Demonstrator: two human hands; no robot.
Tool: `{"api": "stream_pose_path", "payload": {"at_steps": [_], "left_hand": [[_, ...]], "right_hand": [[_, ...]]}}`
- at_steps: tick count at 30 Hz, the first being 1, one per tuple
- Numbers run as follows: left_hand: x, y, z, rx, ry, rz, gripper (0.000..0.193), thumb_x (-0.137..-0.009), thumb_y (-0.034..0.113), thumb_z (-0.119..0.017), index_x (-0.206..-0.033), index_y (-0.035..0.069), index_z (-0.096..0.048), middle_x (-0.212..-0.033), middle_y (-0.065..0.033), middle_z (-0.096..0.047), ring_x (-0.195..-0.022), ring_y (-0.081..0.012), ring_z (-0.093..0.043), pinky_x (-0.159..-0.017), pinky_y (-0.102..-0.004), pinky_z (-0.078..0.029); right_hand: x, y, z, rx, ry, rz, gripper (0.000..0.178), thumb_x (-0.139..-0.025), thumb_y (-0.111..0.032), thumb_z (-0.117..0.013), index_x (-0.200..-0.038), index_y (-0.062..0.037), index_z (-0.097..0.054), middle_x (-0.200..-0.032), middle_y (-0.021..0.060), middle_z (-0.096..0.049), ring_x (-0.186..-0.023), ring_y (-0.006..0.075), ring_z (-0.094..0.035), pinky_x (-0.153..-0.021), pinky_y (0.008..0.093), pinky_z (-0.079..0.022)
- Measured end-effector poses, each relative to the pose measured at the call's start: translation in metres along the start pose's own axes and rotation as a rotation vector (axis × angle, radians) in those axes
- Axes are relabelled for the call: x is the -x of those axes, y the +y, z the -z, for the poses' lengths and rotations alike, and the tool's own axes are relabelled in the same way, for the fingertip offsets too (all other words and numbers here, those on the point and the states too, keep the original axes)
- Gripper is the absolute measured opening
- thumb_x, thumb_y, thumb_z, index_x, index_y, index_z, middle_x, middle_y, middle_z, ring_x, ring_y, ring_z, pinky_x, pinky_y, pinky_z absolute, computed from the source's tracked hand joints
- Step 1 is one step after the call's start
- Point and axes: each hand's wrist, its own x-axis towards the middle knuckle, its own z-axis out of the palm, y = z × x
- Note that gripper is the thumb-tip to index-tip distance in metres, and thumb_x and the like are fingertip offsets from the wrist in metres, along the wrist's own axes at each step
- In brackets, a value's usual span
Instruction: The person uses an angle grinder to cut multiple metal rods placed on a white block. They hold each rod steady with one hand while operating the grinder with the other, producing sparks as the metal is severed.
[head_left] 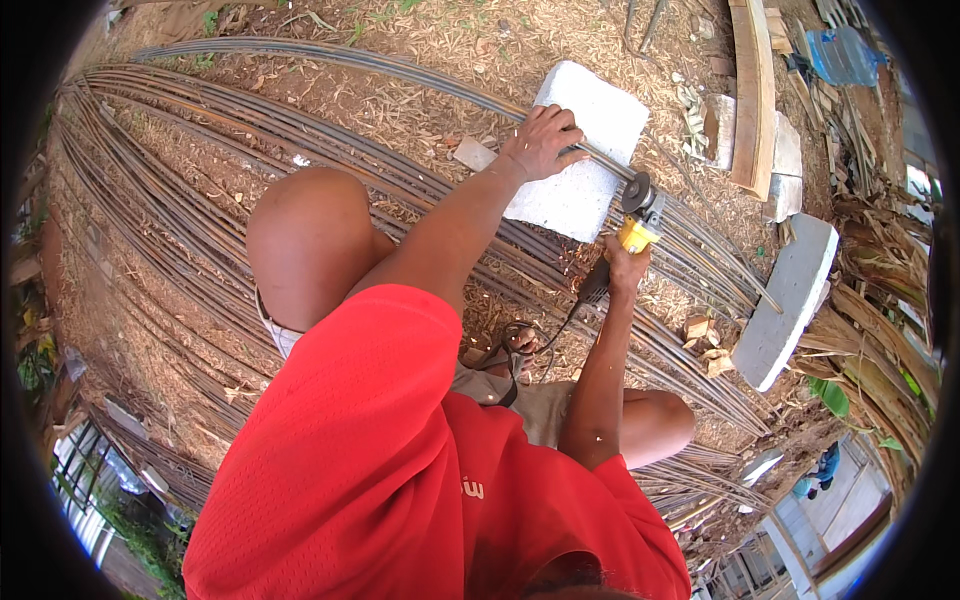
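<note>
My left hand (pixel 543 143) presses down over the thin steel bars (pixel 420 77), its fingers curled round them on top of a white block (pixel 597 98). In my right hand (pixel 627 266) is a yellow and black angle grinder (pixel 637 236), gripped by its body. The grinder's dark cutting disc (pixel 636 192) stands at the bars, just past the block's right edge. Whether the disc touches a bar I cannot tell. A black power cord (pixel 560 332) trails from the tool toward my foot.
Many long rusty bars (pixel 330 150) lie across the straw-covered ground beneath me. At the right a grey-and-white slab (pixel 790 300) lies near the bar ends. Farther off are a wooden plank (pixel 752 100), a clear blue plastic bottle (pixel 842 56) and dry banana leaves (pixel 880 330).
</note>
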Motion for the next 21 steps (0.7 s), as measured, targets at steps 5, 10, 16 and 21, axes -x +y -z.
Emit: {"api": "stream_pose_path", "payload": {"at_steps": [5,10,16,21], "left_hand": [[0.0,0.001,-0.001,0.007,0.046,-0.002,0.039,-0.105,0.051,-0.072,-0.115,0.014,-0.08,-0.118,-0.0056,-0.064,-0.123,-0.0266,-0.058,-0.112,-0.0469,-0.042],[0.0,0.001,0.0,0.017,0.024,0.008,0.039,-0.105,0.051,-0.072,-0.115,0.014,-0.08,-0.119,-0.006,-0.064,-0.123,-0.0268,-0.058,-0.113,-0.0467,-0.043],[0.0,0.001,0.0,-0.004,0.036,-0.002,0.039,-0.105,0.051,-0.073,-0.115,0.014,-0.08,-0.119,-0.0059,-0.064,-0.123,-0.0264,-0.058,-0.113,-0.0465,-0.042],[0.0,0.001,0.0,-0.001,0.005,0.01,0.038,-0.105,0.05,-0.073,-0.115,0.014,-0.08,-0.118,-0.0059,-0.064,-0.122,-0.0259,-0.058,-0.113,-0.0464,-0.042]], "right_hand": [[0.001,0.002,-0.002,-0.014,0.02,-0.1,0.044,-0.083,-0.001,-0.087,-0.12,-0.0006,-0.064,-0.096,0.0073,-0.073,-0.072,0.0197,-0.07,-0.064,0.0336,-0.059],[0.006,0.004,0.0,-0.079,-0.018,-0.078,0.048,-0.083,0.002,-0.084,-0.126,0.0002,-0.062,-0.091,0.0061,-0.07,-0.071,0.0166,-0.067,-0.059,0.0317,-0.056],[0.009,0.001,-0.002,-0.012,0.008,-0.095,0.049,-0.083,-0.001,-0.085,-0.126,-0.0004,-0.062,-0.092,0.0065,-0.07,-0.071,0.0171,-0.067,-0.06,0.0308,-0.054],[0.002,-0.001,-0.001,-0.038,-0.011,-0.083,0.05,-0.082,-0.001,-0.085,-0.125,-0.0004,-0.06,-0.092,0.0071,-0.07,-0.072,0.0179,-0.068,-0.062,0.0311,-0.056]]}}
